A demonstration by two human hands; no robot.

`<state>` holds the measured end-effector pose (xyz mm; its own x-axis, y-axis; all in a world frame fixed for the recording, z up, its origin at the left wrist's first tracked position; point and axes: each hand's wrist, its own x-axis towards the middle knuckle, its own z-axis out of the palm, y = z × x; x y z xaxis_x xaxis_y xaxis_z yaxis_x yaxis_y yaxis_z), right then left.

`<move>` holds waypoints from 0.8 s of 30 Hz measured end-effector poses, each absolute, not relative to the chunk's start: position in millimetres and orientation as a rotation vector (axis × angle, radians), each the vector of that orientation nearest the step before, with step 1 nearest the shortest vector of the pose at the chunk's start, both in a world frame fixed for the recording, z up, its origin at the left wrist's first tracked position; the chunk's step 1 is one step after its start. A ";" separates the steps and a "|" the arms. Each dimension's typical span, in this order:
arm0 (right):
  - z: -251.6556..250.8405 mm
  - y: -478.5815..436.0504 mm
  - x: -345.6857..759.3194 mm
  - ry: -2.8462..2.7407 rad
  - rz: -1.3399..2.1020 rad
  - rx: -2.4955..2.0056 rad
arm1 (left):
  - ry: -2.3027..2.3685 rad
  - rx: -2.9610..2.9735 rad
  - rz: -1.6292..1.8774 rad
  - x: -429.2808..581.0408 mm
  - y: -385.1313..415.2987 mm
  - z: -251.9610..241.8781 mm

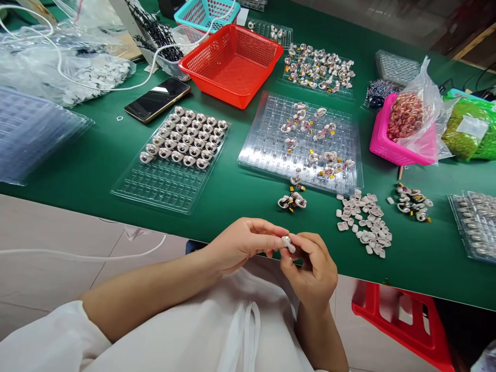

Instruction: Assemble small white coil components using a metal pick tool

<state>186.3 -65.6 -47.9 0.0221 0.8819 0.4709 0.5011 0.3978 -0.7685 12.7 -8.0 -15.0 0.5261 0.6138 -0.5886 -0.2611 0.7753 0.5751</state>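
Between the fingertips of both hands is a small white earbud [288, 244], partly covered by the fingers. My left hand [248, 242] pinches it from the left, and my right hand [312, 266] grips it from the right, close to the table's front edge. A few earbud parts with wires and yellow tabs [292, 201] lie just beyond the hands. To the right is a loose heap of small white caps [368, 222]. Farther left, a clear tray [155, 183] carries rows of finished-looking earbud shells [188, 137].
A stack of clear trays [259, 134] bears scattered wired parts. Behind stand a red basket [232, 77] and a turquoise basket [205, 15]; a phone [157, 99] lies left of them. A pink basket [403, 147] holds bagged copper-coloured pieces. A red stool [406, 315] is below the table edge.
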 end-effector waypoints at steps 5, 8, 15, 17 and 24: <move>-50.3 -67.1 183.4 -1.598 0.445 -1.262 | 0.869 0.431 0.558 14.0 -8.9 -12.8; -51.2 -67.3 182.8 -1.604 0.405 -1.245 | 0.872 0.386 0.569 15.5 -9.6 -11.7; -52.8 -67.5 181.1 -1.591 0.345 -1.246 | 0.839 0.340 0.584 17.1 -11.9 -12.2; -52.7 -67.2 181.1 -1.589 0.340 -1.243 | 0.816 0.339 0.580 17.0 -12.0 -12.2; -53.9 -68.0 182.2 -1.602 0.327 -1.247 | 0.886 0.385 0.585 16.9 -11.1 -9.3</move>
<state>182.2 -68.0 -53.9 0.0722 0.8337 0.5475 0.5521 0.4238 -0.7180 16.9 -11.1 -9.3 0.4940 0.6216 -0.6079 -0.3151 0.7797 0.5412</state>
